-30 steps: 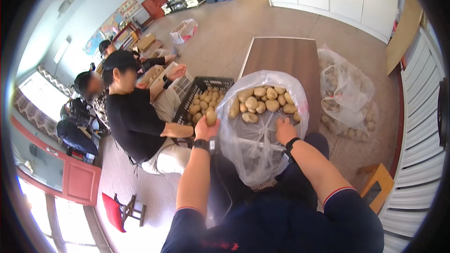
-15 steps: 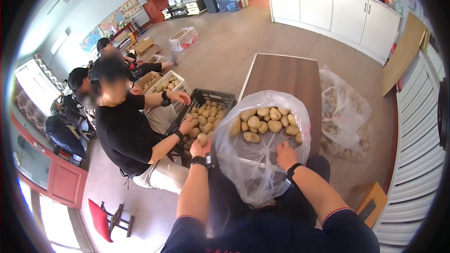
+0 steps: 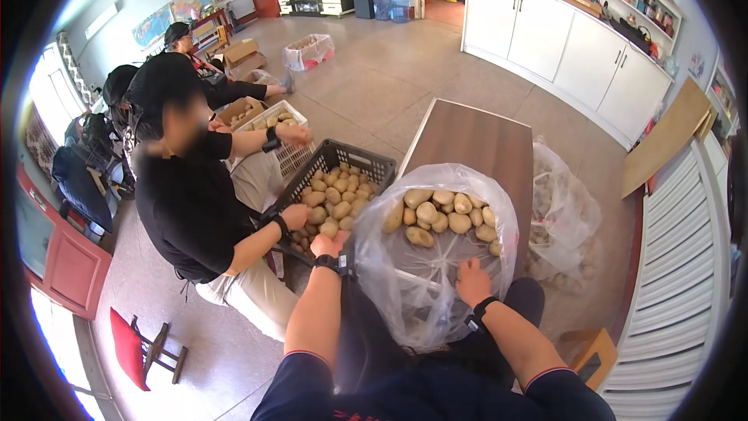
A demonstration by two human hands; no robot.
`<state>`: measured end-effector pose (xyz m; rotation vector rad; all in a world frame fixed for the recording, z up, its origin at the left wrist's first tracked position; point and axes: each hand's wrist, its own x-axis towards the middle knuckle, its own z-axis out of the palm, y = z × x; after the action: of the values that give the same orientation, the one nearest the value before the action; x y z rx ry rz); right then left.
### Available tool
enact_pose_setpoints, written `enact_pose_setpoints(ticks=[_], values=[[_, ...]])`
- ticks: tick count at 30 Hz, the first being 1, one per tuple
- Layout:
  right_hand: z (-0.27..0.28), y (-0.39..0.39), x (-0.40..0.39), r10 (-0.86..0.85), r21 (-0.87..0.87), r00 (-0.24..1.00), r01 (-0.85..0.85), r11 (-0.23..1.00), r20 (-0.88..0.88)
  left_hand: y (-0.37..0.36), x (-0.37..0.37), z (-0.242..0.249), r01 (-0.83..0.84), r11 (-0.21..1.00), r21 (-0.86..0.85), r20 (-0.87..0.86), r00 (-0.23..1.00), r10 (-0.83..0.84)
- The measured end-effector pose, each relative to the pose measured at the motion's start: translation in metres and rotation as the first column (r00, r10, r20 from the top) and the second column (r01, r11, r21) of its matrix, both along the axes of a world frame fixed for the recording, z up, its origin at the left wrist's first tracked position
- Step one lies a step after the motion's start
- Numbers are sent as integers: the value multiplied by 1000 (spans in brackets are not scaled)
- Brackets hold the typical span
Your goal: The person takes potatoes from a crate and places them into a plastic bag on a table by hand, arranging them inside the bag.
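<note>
My left hand (image 3: 331, 244) is closed around a potato (image 3: 329, 229) at the near right edge of the black plastic crate (image 3: 374, 157), which is full of potatoes. To its right a clear plastic bag (image 3: 487, 179) stands with its mouth spread wide and potatoes (image 3: 439, 222) in its far part. My right hand (image 3: 473, 282) has its fingers curled on the plastic at the bag's near right side. The fingertips are partly hidden there.
A co-worker in a black shirt (image 3: 191, 210) sits at my left with hands near the crate. Beyond lies a white crate (image 3: 300, 157) of potatoes. A brown table (image 3: 475, 136) is ahead, another filled bag (image 3: 561, 218) on the right. A red stool (image 3: 128, 347) stands on the floor.
My view has shifted slightly. My left hand and its potato have moved a little left over the crate. The co-worker's nearer hand has drawn back left; my right hand stays at the bag.
</note>
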<state>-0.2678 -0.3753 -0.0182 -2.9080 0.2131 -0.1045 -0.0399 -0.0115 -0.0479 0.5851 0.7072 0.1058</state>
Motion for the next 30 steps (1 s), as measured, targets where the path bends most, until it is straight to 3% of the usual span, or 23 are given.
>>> enact_pose_setpoints(ticks=[4,5,6,7,8,9,10,11,12,13,14,16,19,21,24,26,27,29,30], values=[[-4,1,-2,9,-3,1000,-9,1000,22,4,5,-11,-48,998,43,-143,988,54],[-5,1,-2,7,0,1000,-7,1000,21,10,16,-39,194,780,595,-150,980,-129],[-5,0,-2,5,2,1000,-5,1000,22,16,26,-69,323,238,916,-257,928,-269],[-6,0,-2,6,15,1000,-7,1000,28,18,32,-89,284,-404,870,-421,854,-306],[-6,0,-2,6,28,999,-7,1000,34,12,29,-100,121,-467,876,-311,882,-354],[-5,0,-2,2,33,999,-4,999,34,2,26,-98,119,-472,874,-312,881,-356],[-4,0,-2,0,51,1000,-1,999,20,-11,22,-95,196,-70,978,-203,822,-531],[0,0,-3,-3,68,1000,2,998,7,-27,15,-88,305,330,893,-27,769,-639],[3,0,-3,-7,71,1000,7,997,6,-51,-12,-44,462,683,566,151,756,-637],[8,2,-4,-30,108,1000,31,994,-7,-79,-44,16,505,859,85,239,826,-510],[11,3,-4,-52,144,998,55,988,-20,-97,-57,28,507,857,86,238,825,-512],[6,1,-1,-78,195,997,81,977,-20,-121,-70,36,548,833,-77,64,837,-544],[-9,-2,1,-131,300,991,123,946,7,-129,-88,19,647,740,-184,54,758,-650],[-32,-10,6,-158,355,987,137,925,32,-132,-96,15,638,748,-182,-12,760,-650],[-61,-18,18,-109,435,980,27,900,165,-136,-107,17,700,710,-82,-87,704,-704],[-67,-20,24,-173,700,981,188,689,-93,-139,-115,18,783,622,-8,-79,620,-781],[-52,-15,24,-172,700,980,192,688,-99,-141,-116,15,783,622,-11,-84,619,-781],[8,10,25,-91,907,939,344,242,-332,-144,-123,7,823,569,-9,-145,561,-815],[14,19,28,-72,939,947,320,127,-313,-144,-127,7,828,560,-22,-161,550,-819]])
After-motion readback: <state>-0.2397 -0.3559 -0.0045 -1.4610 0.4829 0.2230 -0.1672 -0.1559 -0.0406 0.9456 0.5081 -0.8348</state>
